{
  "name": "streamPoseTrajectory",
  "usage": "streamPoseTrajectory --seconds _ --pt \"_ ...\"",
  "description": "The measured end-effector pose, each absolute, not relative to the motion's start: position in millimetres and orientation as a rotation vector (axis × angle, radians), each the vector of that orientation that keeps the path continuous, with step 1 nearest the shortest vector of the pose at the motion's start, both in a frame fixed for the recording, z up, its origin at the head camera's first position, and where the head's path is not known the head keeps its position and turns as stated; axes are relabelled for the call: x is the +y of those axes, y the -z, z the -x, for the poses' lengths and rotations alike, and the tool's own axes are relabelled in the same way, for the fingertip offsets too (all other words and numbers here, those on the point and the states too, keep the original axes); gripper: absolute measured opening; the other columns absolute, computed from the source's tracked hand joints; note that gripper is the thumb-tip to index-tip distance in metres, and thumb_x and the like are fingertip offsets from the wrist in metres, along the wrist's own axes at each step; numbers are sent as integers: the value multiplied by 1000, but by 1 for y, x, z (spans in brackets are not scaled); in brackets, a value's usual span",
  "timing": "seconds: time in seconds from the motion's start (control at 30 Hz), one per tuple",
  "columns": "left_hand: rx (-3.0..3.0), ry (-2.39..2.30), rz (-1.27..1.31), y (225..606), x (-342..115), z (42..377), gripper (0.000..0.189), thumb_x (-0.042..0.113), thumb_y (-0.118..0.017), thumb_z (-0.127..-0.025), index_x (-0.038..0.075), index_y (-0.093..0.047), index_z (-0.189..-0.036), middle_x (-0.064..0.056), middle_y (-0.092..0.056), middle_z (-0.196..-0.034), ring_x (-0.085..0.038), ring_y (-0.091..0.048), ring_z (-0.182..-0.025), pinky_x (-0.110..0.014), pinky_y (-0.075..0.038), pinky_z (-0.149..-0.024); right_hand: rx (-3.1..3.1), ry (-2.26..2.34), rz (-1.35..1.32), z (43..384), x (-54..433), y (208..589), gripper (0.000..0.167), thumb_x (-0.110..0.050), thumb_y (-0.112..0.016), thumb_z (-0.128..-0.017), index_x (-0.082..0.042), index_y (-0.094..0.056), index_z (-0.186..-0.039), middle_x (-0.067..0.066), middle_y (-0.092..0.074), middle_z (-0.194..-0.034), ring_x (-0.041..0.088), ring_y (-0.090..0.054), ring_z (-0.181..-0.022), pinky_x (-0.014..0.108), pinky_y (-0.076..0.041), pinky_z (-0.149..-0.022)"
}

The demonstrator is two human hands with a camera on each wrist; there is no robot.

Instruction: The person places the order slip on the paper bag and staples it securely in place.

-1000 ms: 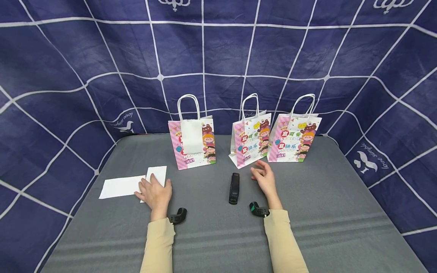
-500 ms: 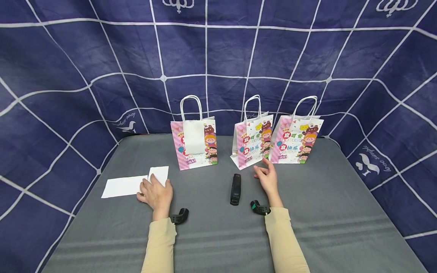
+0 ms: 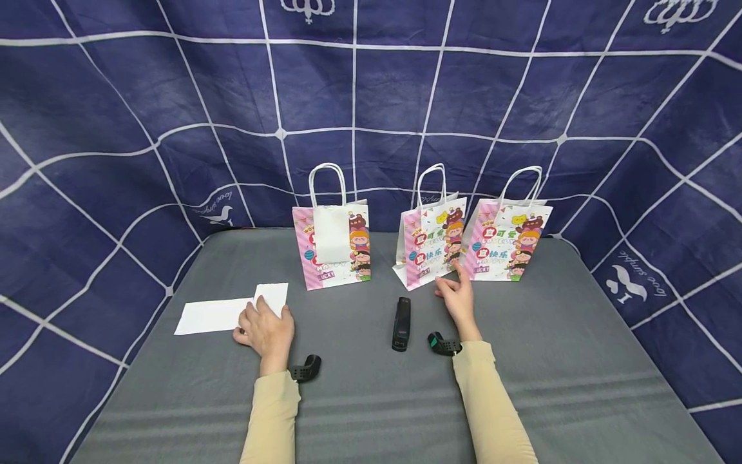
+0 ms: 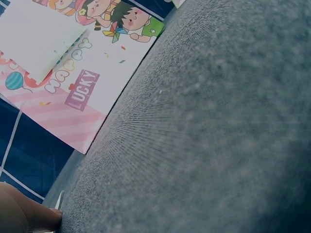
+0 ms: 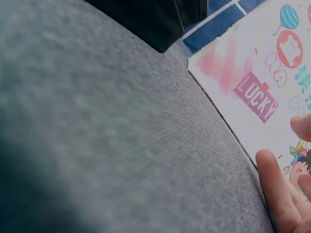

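My left hand (image 3: 268, 332) rests on a small white paper card (image 3: 276, 293), its fingers relaxed over the lower part. A longer white paper strip (image 3: 211, 316) lies flat to the left, its right end next to that hand. My right hand (image 3: 459, 303) reaches toward the lower right corner of the middle paper gift bag (image 3: 431, 241), fingers apart and holding nothing. In the right wrist view its fingers (image 5: 274, 184) overlap the bag's printed front (image 5: 228, 92); whether they touch it, I cannot tell. A black stapler (image 3: 402, 325) lies between the hands.
Another gift bag (image 3: 504, 248) stands close to the right of the middle one. The left bag (image 3: 303, 254) has a white card (image 3: 332, 233) over its front. All stand upright near the back of the grey table (image 3: 371, 399), before a blue curtain (image 3: 382, 84).
My right hand has moved slightly forward toward the middle bag's lower corner, its index finger reaching further out. My left hand stays on the card. The whole view has shifted a little.
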State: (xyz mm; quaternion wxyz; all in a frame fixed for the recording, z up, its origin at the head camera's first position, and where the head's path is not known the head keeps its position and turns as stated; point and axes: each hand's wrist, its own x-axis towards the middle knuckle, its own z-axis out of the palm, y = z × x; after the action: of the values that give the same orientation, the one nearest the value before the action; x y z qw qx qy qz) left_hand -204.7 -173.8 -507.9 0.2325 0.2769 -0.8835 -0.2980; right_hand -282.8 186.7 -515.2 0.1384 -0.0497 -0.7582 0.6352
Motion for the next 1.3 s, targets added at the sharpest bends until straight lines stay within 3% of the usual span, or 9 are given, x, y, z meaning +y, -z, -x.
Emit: streamPoseTrajectory --seconds 0.57,0.73,0.83,1.0,1.13,1.3 --pt "-2267 810 -709 508 -174 205 60 10 -73 -74 -2 -48 -127 -26 -45 -123 -44 -35 -115 -60 -16 -93 -2158 -1819 254 301 190 510 66 -10 -61 -90 -5 -27 -146 29 -62 -103 3 -58 -57 16 -49 -57" --pt "-2258 853 -731 506 -173 206 68 9 -76 -70 1 -46 -129 -25 -45 -121 -44 -38 -112 -58 -23 -88 -2074 -1913 242 304 190 511 60 -6 -57 -92 -2 -29 -145 25 -48 -130 2 -57 -65 16 -50 -58" --pt "-2272 873 -745 505 -172 206 76 10 -79 -67 2 -42 -133 -26 -44 -122 -44 -38 -113 -57 -25 -87 -2014 -1946 238 304 190 513 56 -5 -56 -92 0 -32 -142 20 -39 -135 0 -56 -71 16 -50 -58" --pt "-2298 909 -739 505 -172 206 80 16 -80 -69 1 -38 -135 -28 -43 -124 -45 -37 -114 -57 -26 -87 -1938 -1929 249 300 189 515 39 -6 -57 -93 8 -45 -128 15 -48 -108 2 -56 -63 16 -50 -55" --pt "-2273 927 -717 506 -173 205 64 18 -70 -80 -3 -41 -133 -29 -45 -123 -46 -38 -113 -56 -27 -87 -1914 -1887 252 295 187 516 27 -7 -57 -93 13 -55 -111 11 -56 -92 3 -57 -58 16 -50 -53" --pt "-2179 988 -667 505 -173 206 36 12 -61 -86 -2 -56 -118 -25 -58 -112 -43 -48 -103 -54 -29 -85 -1889 -1894 240 287 187 516 25 -8 -59 -92 13 -59 -106 14 -64 -82 5 -60 -59 18 -51 -53"
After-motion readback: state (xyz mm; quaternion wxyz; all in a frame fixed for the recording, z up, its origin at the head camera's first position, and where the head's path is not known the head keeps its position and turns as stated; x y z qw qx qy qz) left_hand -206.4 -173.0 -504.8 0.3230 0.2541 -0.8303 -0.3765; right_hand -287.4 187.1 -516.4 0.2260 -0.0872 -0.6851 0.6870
